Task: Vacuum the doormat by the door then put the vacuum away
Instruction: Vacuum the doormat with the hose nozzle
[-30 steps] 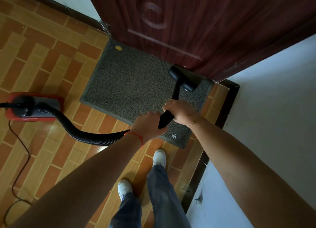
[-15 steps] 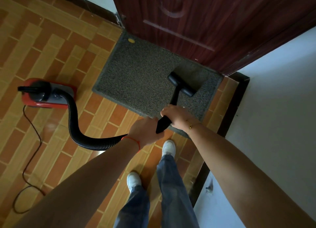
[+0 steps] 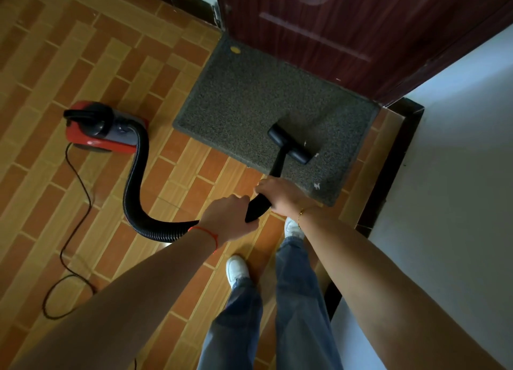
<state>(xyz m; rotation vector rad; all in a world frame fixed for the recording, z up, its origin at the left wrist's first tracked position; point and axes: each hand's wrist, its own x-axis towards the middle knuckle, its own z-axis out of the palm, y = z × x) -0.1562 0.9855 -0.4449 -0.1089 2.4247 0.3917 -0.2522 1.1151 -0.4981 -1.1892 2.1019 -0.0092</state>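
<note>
A grey speckled doormat (image 3: 249,97) lies on the tiled floor against a dark red door (image 3: 347,22). The black vacuum nozzle (image 3: 290,144) rests on the mat's near right part. Its black wand (image 3: 259,204) runs back to my hands. My right hand (image 3: 280,194) grips the wand higher up; my left hand (image 3: 230,217) grips its rear end where the ribbed black hose (image 3: 138,180) joins. The hose curves left to the red and grey vacuum body (image 3: 102,129) standing on the floor. A yellow speck (image 3: 235,49) and small white bits (image 3: 316,185) lie on the mat.
A black power cord (image 3: 72,230) loops over the orange brick-pattern floor at left. A white wall (image 3: 458,161) with dark skirting (image 3: 388,161) closes the right side. My legs in jeans and white shoes (image 3: 236,268) stand just behind the mat.
The nozzle has been drawn back from the door edge toward the mat's near side. Both hands kept their grip. The vacuum body and the mat sit further right in view.
</note>
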